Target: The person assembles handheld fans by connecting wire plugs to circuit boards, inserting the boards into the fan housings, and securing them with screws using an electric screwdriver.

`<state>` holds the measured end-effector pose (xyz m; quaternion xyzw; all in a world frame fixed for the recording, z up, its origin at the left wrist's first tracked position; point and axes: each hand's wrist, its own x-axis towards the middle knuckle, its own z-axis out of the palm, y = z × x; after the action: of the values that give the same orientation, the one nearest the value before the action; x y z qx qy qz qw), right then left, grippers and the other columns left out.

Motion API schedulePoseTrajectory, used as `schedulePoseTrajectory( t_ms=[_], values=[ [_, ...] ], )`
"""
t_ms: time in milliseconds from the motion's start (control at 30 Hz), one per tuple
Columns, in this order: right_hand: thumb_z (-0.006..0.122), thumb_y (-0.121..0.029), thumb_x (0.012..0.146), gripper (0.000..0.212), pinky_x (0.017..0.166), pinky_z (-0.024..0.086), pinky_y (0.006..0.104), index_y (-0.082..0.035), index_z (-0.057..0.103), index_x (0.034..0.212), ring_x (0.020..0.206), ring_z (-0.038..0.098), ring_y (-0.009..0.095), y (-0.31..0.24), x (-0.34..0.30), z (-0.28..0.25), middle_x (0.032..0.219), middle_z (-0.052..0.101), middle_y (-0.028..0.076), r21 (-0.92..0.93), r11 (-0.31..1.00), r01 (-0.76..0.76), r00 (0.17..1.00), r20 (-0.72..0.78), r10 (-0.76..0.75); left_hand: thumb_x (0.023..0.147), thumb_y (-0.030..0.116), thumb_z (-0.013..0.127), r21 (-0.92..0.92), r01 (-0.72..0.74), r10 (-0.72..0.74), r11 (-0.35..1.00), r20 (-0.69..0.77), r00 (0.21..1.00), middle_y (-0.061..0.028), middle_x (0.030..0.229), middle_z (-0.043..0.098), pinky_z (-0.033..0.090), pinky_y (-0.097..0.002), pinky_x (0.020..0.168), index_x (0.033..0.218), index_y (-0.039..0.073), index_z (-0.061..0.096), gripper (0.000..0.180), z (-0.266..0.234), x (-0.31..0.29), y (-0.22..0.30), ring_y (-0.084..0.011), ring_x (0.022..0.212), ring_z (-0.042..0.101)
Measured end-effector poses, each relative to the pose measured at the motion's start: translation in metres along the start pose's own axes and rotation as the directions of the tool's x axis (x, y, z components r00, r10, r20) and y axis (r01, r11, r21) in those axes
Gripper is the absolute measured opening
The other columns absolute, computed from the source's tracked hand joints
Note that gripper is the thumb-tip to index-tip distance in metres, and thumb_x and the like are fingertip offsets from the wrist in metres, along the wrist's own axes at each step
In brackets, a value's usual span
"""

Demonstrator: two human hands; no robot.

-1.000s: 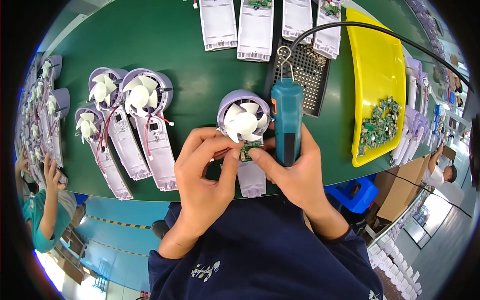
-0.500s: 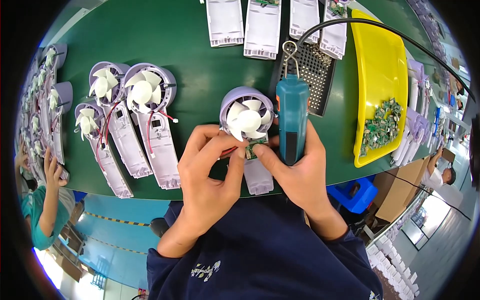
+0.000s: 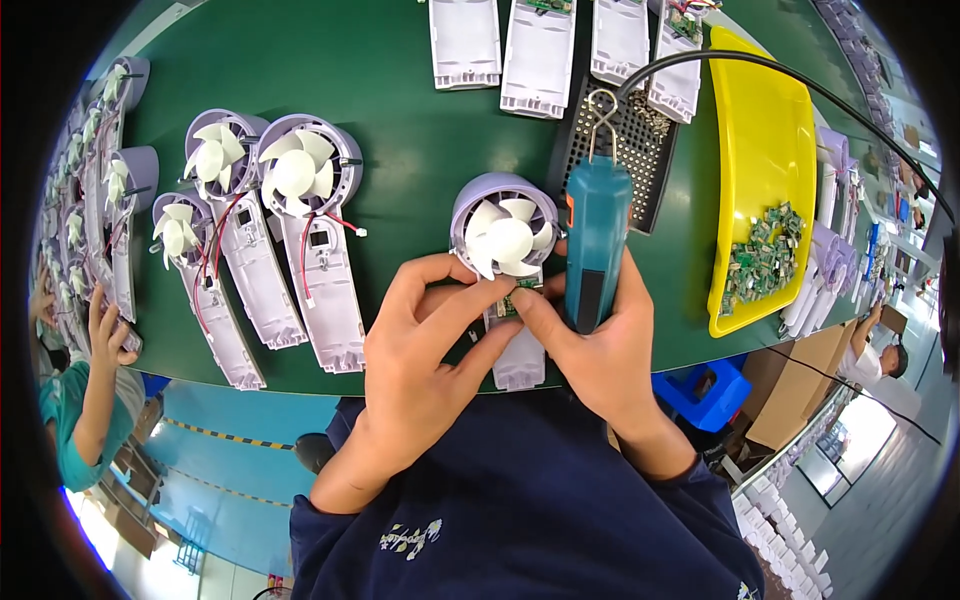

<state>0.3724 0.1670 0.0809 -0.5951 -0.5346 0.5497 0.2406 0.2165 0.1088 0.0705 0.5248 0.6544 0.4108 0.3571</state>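
Note:
In front of me a lilac fan housing with white blades point(image 3: 503, 240) lies on the green table, its handle shell point(image 3: 520, 362) toward me. A small green circuit board point(image 3: 508, 302) sits on the shell just below the fan, partly covered by my fingers. My left hand point(image 3: 425, 345) is closed with curled fingers at the board's left side; what they grip is hidden. My right hand point(image 3: 600, 355) has its thumb on the board's right side. A teal electric screwdriver point(image 3: 597, 235) rests in that hand, between thumb and fingers, its tip hidden.
Several fan housings point(image 3: 300, 180) with red wires lie at left. White shells point(image 3: 540, 60) stand at the back beside a black perforated screw tray point(image 3: 640, 150). A yellow bin point(image 3: 735, 150) with green boards is at right. A black cord point(image 3: 760, 58) arches over. A co-worker's hand point(image 3: 108, 335) shows far left.
My left fingertips have shifted slightly right over the circuit board, and the red wire between them is no longer visible. The view has shifted a little; the right hand stays at the board.

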Motion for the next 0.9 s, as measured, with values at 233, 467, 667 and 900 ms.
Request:
schedulePoseTrajectory(
  t_ms=[233,467,667,900],
  values=[
    [0.083,-0.012,0.081,0.039,0.068,0.052,0.0268,-0.001,0.059,0.109,0.075,0.064,0.011,0.001,0.000,-0.002,0.083,0.068,0.005,0.056,0.995,-0.078,0.997,0.007,0.078,0.070,-0.006,0.084,-0.014,0.011,-0.011,1.000,0.009,1.000,-0.0091,0.105,0.061,0.058,-0.0276,0.067,0.102,0.001,0.074,0.034,-0.003,0.003,-0.002,-0.0165,0.081,0.067],
    [0.083,-0.011,0.080,0.040,0.069,0.053,0.0269,0.000,0.059,0.110,0.076,0.065,0.011,-0.002,0.002,0.001,0.084,0.069,0.006,0.038,0.997,-0.064,0.998,0.026,0.063,0.074,0.000,0.084,0.004,-0.044,0.044,0.999,-0.010,0.999,-0.0075,0.107,0.058,0.056,-0.0294,0.064,0.104,0.004,0.074,0.032,-0.001,0.002,-0.007,-0.0162,0.075,0.070],
    [0.083,-0.012,0.081,0.039,0.068,0.053,0.0271,0.000,0.058,0.108,0.075,0.066,0.011,-0.004,0.002,0.003,0.083,0.070,0.007,0.021,0.996,-0.081,0.997,0.004,0.081,0.074,0.000,0.084,-0.014,0.016,-0.017,1.000,-0.074,0.997,-0.0097,0.103,0.064,0.055,-0.0295,0.063,0.105,0.003,0.072,0.033,0.007,-0.002,-0.002,-0.0193,0.073,0.068],
    [0.082,-0.013,0.083,0.042,0.069,0.052,0.0248,0.000,0.059,0.116,0.076,0.064,0.009,0.001,-0.001,-0.007,0.095,0.070,0.006,0.130,0.990,-0.047,0.998,0.045,0.041,0.073,0.002,0.084,-0.002,-0.037,0.036,0.999,-0.079,0.996,-0.0107,0.095,0.066,0.055,-0.0299,0.060,0.105,0.003,0.072,0.034,0.009,0.003,-0.006,-0.0201,0.070,0.066]
  ],
)
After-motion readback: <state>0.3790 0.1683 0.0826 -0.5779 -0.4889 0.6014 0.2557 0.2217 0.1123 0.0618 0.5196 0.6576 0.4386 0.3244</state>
